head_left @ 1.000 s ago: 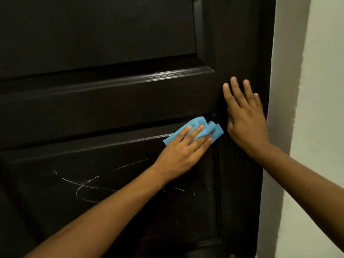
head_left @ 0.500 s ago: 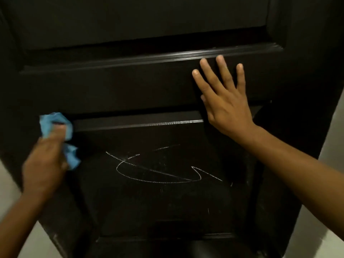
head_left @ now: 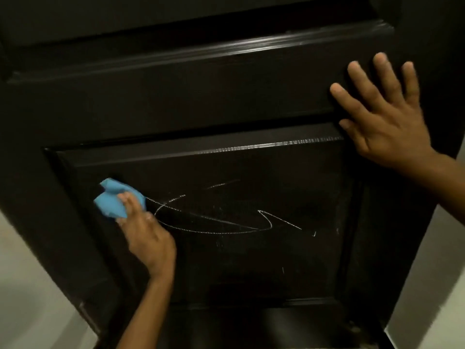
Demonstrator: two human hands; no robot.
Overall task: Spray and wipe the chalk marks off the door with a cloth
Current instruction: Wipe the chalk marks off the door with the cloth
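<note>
A dark panelled door (head_left: pixel 176 102) fills the view. White chalk marks (head_left: pixel 216 222) loop across its lower recessed panel. My left hand (head_left: pixel 148 238) presses a crumpled blue cloth (head_left: pixel 113 200) against the panel at the left end of the marks, its fingers curled over the cloth. My right hand (head_left: pixel 385 119) lies flat on the door's right side with fingers spread, across the rail above the panel's upper right corner. No spray bottle is in view.
Pale wall (head_left: pixel 432 285) shows to the right of the door and pale wall or floor (head_left: pixel 30 285) to the lower left. A raised moulding (head_left: pixel 226 46) runs across the door above the rail.
My left hand has carried the cloth from the door's left edge rightward and down onto the lower panel, at the chalk's left end. My right hand stays flat on the door.
</note>
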